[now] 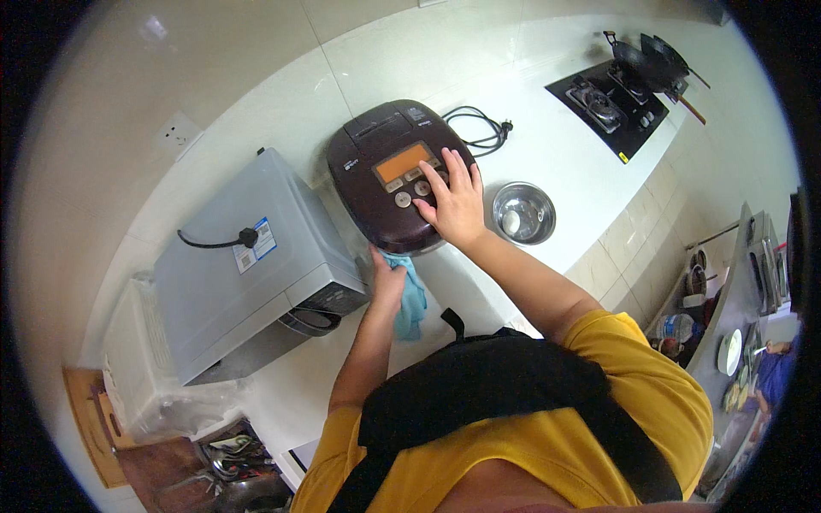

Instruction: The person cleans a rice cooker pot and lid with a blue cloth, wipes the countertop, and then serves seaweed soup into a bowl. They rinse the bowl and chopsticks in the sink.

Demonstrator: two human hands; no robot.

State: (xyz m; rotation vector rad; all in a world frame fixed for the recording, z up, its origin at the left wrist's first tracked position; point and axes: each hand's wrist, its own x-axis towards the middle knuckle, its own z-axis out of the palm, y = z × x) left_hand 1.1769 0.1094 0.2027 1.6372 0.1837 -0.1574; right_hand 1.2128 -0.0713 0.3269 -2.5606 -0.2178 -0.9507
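A dark brown rice cooker (378, 144) with an orange display and round buttons stands on the white counter, its lid down. My right hand (458, 205) rests with spread fingers on the lid's front right, over the button panel, and grasps nothing. At the cooker's front left lower edge, my left hand (388, 279) holds a light blue cloth (412, 308), which hangs down from the fingers. Part of the left fingers is hidden by the cooker's edge. The cooker's black power cord (490, 138) lies coiled behind its right side, plug loose.
A grey microwave oven (237, 211) stands close on the left, its cord on top. To the right are a steel bowl (524, 213) holding a whitish object, and a gas hob (606, 109) with woks (648, 64). A person's hand (779, 347) shows at the far right.
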